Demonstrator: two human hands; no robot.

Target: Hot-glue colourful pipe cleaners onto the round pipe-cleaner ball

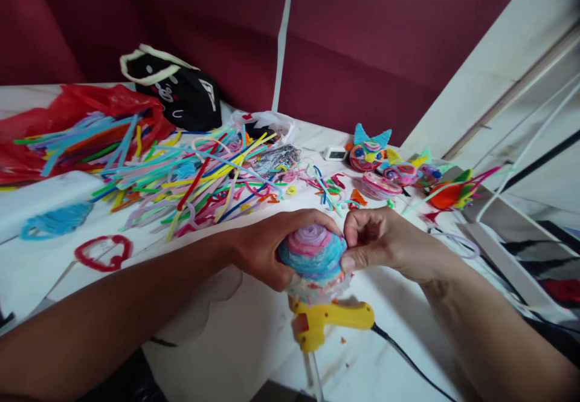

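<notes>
A ball wound with fuzzy pipe cleaners (312,249) shows a lilac coil on top, then a pink band, then blue, with a whitish, speckled lower part. Around its left side and top curls my left hand (272,248), gripping it above the table. My right hand (378,239) is pinched against the ball's right edge, thumb touching the blue band. What lies between those fingertips is hidden. Just below the ball, a yellow hot glue gun (338,316) lies on its side, a clear glue stick (313,375) extending toward me.
A large heap of loose pipe cleaners (203,175) covers the left back, beside a red plastic bag (113,103) and a black pouch (190,97). Colourful pipe-cleaner figures (369,148) stand at back right. The gun's black cord (408,356) runs toward the lower right.
</notes>
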